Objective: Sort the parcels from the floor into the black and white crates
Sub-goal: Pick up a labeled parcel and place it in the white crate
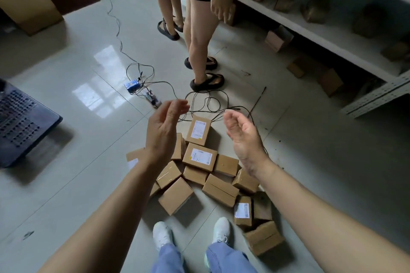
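Both hands are up in the middle of the frame, holding nothing. The left hand (163, 127) has loose fingers, and the right hand (243, 134) has softly bent fingers. Small brown cardboard parcels (200, 158) lie below on the shiny pale tiled floor (77, 173).

You've got roughly fourteen cardboard parcels (176, 195) piled under your left grip (163, 131) and right grip (243, 137), three with white labels (198, 129) showing, one black crate (22, 124) further left.

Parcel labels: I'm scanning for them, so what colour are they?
White labels on brown cardboard parcels; clearest in the head view.
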The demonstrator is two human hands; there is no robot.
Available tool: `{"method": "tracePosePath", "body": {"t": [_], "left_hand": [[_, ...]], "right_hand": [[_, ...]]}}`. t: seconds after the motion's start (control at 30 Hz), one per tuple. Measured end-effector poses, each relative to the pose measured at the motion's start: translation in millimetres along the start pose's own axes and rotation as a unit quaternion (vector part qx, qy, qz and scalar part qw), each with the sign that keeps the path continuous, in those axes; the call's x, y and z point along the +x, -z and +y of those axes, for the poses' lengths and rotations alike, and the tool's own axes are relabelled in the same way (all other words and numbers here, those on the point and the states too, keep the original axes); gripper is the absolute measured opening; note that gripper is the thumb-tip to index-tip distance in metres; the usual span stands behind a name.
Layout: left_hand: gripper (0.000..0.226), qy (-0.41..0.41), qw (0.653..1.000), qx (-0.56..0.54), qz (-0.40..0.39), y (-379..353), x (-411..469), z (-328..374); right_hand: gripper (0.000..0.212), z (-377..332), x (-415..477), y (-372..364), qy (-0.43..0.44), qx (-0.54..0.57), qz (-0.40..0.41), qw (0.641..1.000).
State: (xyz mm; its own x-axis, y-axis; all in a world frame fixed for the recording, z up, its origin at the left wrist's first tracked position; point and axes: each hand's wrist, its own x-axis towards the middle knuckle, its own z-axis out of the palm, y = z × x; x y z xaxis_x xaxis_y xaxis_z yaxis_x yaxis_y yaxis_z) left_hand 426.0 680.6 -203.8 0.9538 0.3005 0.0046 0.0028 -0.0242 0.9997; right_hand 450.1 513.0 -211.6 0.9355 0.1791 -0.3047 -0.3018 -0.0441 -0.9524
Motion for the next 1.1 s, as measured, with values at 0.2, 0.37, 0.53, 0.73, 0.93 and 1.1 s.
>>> {"method": "tracePosePath", "body": {"t": [0.2, 0.37, 0.53, 0.73, 0.93, 1.1], "left_hand": [[0.031, 0.049, 0.998, 0.027, -0.023, 9.8, 40.7, -104.9], [0.025, 0.105, 0.994, 0.03, -0.027, 15.3, 51.4, -241.0], [0.027, 0.173, 0.984, 0.023, -0.024, 13.2, 48.2, -349.9], [0.042, 0.238, 0.966, 0.062, -0.075, 4.0, 60.8, -489.4], [0.04, 0.257, 0.956, 0.118, -0.074, -14.2, 73.7, -581.8], [0.027, 0.227, 0.949, 0.208, -0.07, -22.6, 89.4, -638.1]], "right_hand": [[0.016, 92.5, 54.8, -9.1, -0.038, -0.002, 0.062, 0.997], [0.048, 216.3, 102.4, -12.4, -0.122, 0.038, 0.153, 0.98], [0.052, 324.4, 132.7, -10.8, -0.205, 0.036, 0.178, 0.962], [0.02, 439.2, 185.7, -9.3, -0.261, 0.048, 0.2, 0.943], [0.027, 524.6, 230.3, -1.4, -0.288, 0.045, 0.189, 0.938], [0.036, 578.8, 254.3, 2.6, -0.293, 0.024, 0.187, 0.937]]}}
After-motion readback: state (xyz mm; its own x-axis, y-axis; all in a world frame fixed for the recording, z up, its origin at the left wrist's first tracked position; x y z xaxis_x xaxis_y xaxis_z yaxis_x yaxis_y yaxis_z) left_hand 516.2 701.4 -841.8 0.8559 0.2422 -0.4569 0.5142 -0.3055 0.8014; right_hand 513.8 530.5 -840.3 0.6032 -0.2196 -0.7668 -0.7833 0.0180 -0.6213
